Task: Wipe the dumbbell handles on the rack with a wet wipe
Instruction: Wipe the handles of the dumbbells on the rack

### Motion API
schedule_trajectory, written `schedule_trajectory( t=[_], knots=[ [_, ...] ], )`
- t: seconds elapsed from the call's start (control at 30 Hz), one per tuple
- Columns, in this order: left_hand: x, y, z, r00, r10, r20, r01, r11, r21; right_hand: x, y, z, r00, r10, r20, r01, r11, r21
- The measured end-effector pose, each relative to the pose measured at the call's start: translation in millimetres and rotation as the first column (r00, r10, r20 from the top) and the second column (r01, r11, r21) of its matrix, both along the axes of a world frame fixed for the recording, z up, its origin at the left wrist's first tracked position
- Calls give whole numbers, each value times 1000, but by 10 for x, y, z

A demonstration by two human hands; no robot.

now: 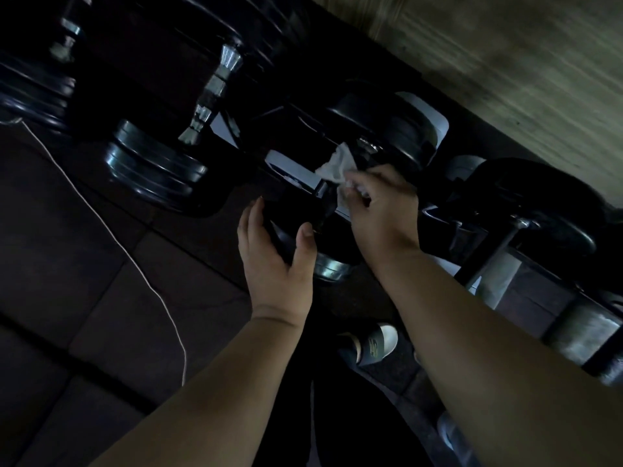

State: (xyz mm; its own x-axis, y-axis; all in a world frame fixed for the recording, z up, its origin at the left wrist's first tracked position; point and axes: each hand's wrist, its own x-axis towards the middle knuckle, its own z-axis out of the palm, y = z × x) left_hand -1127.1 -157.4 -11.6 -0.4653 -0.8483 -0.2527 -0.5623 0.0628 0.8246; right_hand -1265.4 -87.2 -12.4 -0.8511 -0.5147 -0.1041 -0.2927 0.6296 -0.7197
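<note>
A black dumbbell (381, 129) lies on the rack (526, 318) in the middle of the dim view. My right hand (381, 207) pinches a crumpled white wet wipe (337, 166) over its handle, which the hand and wipe mostly hide. My left hand (273, 254) grips the dumbbell's near head (293, 210), thumb on its right side and fingers on its left.
Two more plate dumbbells (155, 166) with bright handles (212, 92) lie to the left, another black one (539, 210) to the right. A thin white cord (111, 230) runs over the dark floor tiles. My shoe (374, 342) stands below the rack. A wooden wall (505, 62) fills the upper right.
</note>
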Motion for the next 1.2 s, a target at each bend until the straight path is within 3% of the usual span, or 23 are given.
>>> schedule_trajectory(
  t=[0.17, 0.33, 0.4, 0.57, 0.7, 0.93, 1.2],
  knots=[
    [-4, -3, -18, 1000, -3, -18, 3, 1000, 3, 115, 99, -40, 957, 253, 143, -262, 964, 49],
    [15, 7, -41, 999, -3, -33, 3, 1000, 23, -93, -8, 88, 990, -60, 130, 57, 998, 23],
    [15, 11, -48, 999, 0, -41, 2, 1000, 29, -71, -45, 110, 990, -96, 108, 94, 995, 24],
    [18, 13, -45, 999, 1, -44, 0, 999, 32, 156, 30, 119, 968, 86, 237, -123, 981, 150],
    [3, 5, -33, 999, 11, -50, -9, 1000, 29, 158, 123, 202, 969, 51, 241, -93, 982, 164],
    [16, 9, -75, 998, 16, -53, -15, 1000, 13, 64, -41, 312, 998, 40, 44, -47, 983, 177],
    [9, 6, -94, 998, 18, -60, -18, 1000, -10, 51, -122, 159, 987, 97, 128, -105, 993, 55]
  ],
)
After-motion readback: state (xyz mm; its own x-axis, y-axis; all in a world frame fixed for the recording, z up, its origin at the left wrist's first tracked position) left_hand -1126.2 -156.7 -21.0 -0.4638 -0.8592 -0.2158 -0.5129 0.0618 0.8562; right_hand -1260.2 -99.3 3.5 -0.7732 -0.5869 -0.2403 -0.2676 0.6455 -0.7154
